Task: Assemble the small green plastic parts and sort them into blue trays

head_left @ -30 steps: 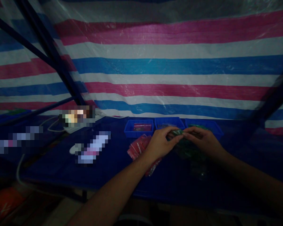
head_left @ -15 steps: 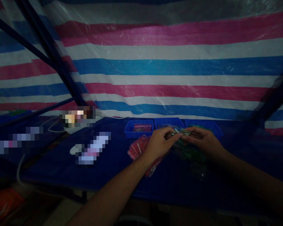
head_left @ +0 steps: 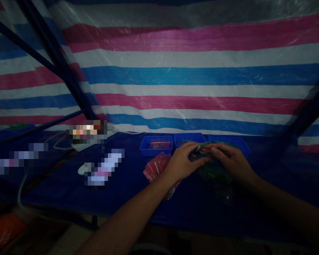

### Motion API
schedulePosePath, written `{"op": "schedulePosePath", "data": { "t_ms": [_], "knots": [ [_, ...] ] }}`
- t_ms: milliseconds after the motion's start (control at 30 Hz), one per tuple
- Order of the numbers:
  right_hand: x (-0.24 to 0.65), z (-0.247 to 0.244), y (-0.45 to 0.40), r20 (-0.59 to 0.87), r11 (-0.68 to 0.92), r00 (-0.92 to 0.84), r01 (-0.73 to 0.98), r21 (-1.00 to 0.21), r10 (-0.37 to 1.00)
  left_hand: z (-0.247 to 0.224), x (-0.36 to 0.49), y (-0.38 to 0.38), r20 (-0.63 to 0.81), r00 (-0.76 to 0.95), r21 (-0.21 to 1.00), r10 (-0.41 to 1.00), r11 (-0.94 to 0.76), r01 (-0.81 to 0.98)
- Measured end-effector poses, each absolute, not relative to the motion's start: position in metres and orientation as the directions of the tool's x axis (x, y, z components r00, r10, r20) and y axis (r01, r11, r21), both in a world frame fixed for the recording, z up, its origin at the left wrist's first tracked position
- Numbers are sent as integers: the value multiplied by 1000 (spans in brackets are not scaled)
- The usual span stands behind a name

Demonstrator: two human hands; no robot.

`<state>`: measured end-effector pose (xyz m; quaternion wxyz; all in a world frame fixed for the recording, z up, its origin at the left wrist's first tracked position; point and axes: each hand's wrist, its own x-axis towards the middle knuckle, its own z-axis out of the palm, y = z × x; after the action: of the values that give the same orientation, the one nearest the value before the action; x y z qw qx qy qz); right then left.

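Observation:
Over the blue table, my left hand [head_left: 183,160] and my right hand [head_left: 230,158] meet with their fingertips close together. Between them is a small clear plastic packet with a greenish tint [head_left: 200,147], gripped by the fingers of both hands; its contents are too dark to tell. Red plastic packets [head_left: 157,166] lie fanned out beside and partly under my left forearm. Beneath my right hand is a heap of green plastic packets [head_left: 215,173], dim and partly hidden.
Three blue bins stand along the back: the left bin [head_left: 143,150] holds a red packet, the others are partly behind my hands. A white power strip [head_left: 82,142], a white round object [head_left: 83,169] and blurred-out items lie left on the table [head_left: 117,198]. Dark metal posts slant at both sides.
The packet between my hands has turned and now shows less of its face. My fingers have shifted around it, with my right fingertips slightly higher and farther from my left thumb.

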<state>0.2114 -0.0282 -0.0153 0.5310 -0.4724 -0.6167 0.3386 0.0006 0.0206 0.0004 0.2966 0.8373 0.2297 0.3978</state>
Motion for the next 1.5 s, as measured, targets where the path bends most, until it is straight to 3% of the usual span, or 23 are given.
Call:
{"op": "schedulePosePath", "data": {
  "t_ms": [133, 267, 467, 700, 1233, 1500],
  "knots": [
    [214, -15, -28, 357, 322, 75, 287, -902, 931, -1, -1, 23, 517, 523, 672, 677, -700, 242],
    [214, -20, -23, 354, 310, 167, 240, -920, 920, 1, -2, 22, 506, 537, 673, 675, -698, 243],
    [215, -25, -21, 337, 311, 56, 264, -913, 940, 1, -2, 20, 489, 562, 663, 667, -703, 258],
    [212, -20, -23, 168, 149, 165, 122, -981, 972, -1, -2, 21, 435, 545, 721, 716, -640, 264],
    [211, -25, -22, 137, 137, 26, 2, -991, 990, -4, -3, 24, 392, 557, 803, 732, -568, 182],
    [212, -27, -19, 156, 160, 68, -52, -986, 985, -4, -3, 24, 416, 573, 796, 706, -587, 145]
  ]
}}
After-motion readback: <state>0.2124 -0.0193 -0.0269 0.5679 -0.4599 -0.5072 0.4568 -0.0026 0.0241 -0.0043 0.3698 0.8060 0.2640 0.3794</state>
